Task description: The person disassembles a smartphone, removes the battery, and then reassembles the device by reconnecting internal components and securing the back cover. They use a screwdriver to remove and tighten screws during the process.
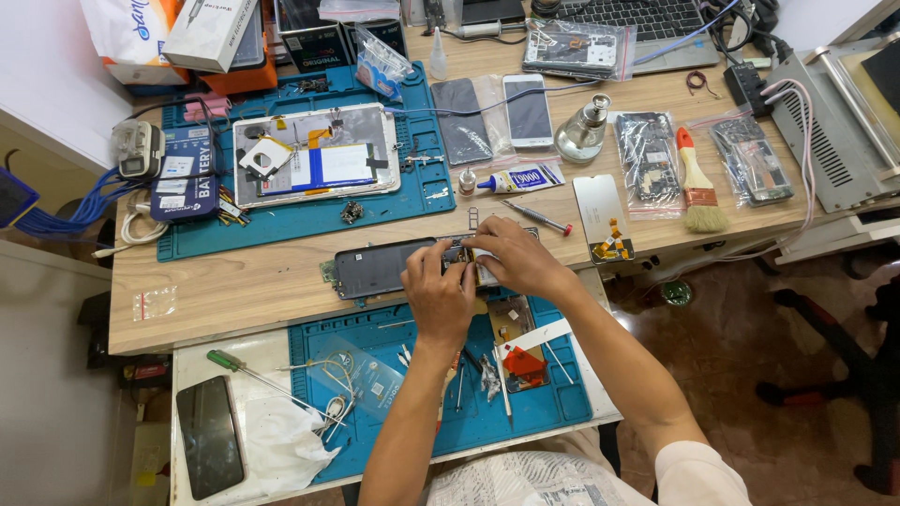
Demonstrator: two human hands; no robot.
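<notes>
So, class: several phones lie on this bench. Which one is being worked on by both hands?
The dark opened phone at the wooden table's front edge: the left hand and right hand both rest on its right end. The white-screened phone and black phone lie untouched.

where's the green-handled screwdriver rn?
Head view, lower left: the green-handled screwdriver lies on the white lower tray, just left of the near blue mat, above the dark phone and the white cloth, left of the person's left forearm.

Bare wood (216, 290) left of the phone (384, 267) is open; screwdriver (536, 217) and glue tube (520, 178) crowd behind
</notes>
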